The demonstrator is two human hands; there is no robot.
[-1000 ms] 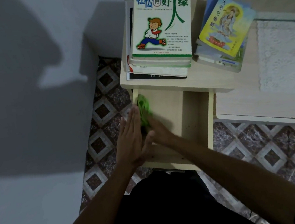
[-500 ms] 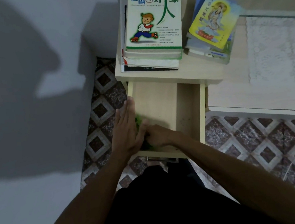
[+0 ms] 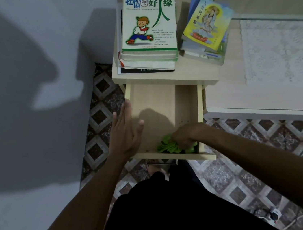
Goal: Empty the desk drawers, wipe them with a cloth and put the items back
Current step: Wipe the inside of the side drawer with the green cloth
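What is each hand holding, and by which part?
The right hand grips the bunched green cloth by its right side; the left hand holds nothing, resting flat on the wooden drawer's left wall.

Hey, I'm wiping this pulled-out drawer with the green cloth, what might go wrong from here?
The drawer is pulled far out, so pressing down with the cloth near its front could strain or tip it. Dark specks remain on the drawer floor near the right hand and may get missed. The book stacks sit near the desk edge above; a bump might knock them in.
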